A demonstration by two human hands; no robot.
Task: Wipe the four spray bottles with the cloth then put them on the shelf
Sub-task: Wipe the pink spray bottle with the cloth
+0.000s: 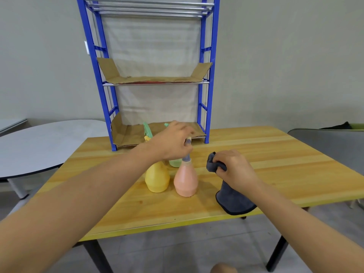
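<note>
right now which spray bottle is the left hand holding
The pink spray bottle, gripped at its purple sprayer head by the left hand. The yellow bottle and the green one behind stand untouched.

1 head view (wide-angle), forward and down, close over table (pixel 275 146).

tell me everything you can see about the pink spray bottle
The pink spray bottle stands upright on the wooden table, near its front edge. Its body is a salmon-pink cone, matte like plastic, wide at the base and narrowing to a grey-purple collar and spray head. The left hand grips the head from above, hiding most of it. The yellow bottle stands close on its left; whether they touch is unclear. The right hand with the cloth is apart from it.
</note>
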